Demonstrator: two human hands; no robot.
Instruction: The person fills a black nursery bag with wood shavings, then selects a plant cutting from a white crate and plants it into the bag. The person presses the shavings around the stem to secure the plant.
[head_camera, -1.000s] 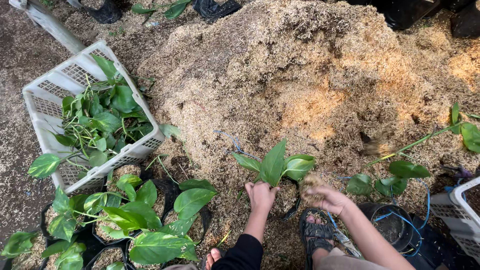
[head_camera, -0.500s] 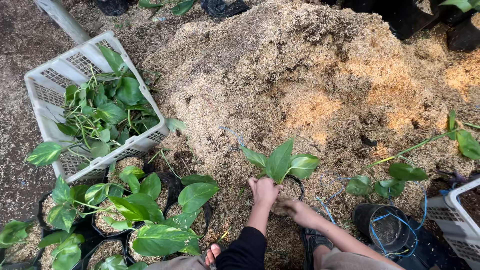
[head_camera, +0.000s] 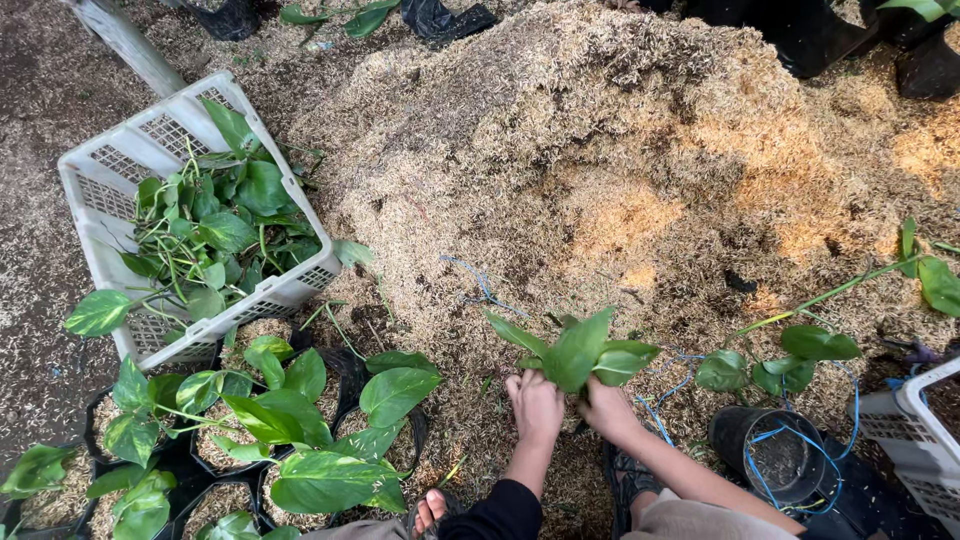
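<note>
Seen from above by the head camera, two bare hands meet low in the middle of the scene, at the foot of a large mound of pale, straw-coloured rice husk (head_camera: 640, 170). The left hand (head_camera: 535, 405) and the right hand (head_camera: 603, 408) sit side by side, nearly touching, with fingers curled down and closed around the base of one pothos cutting (head_camera: 580, 350); whether they grip the stem or press the husk around it cannot be told, since the base is hidden under the knuckles. The cutting stands upright just beyond the fingertips, its long axis rising toward the camera and leaning slightly away from the person, toward the mound. It shows about four broad, glossy green leaves with pointed tips, fanning left, up and right. Well to the left of the left hand, one white plastic crate (head_camera: 110, 190) lies tilted, packed with loose green cuttings. Near the left wrist, a cluster of roughly five small black nursery pots (head_camera: 395, 465) holds planted pothos with yellow-flecked leaves, filled with husk. To the right of the right hand, one empty black pot (head_camera: 772, 455) with blue string across it lies on the ground, and a second white crate (head_camera: 915, 420) shows at the right edge. A trailing pothos vine (head_camera: 820, 340) runs along the husk beyond the right hand. A sandalled foot (head_camera: 630, 485) rests below the right wrist.
</note>
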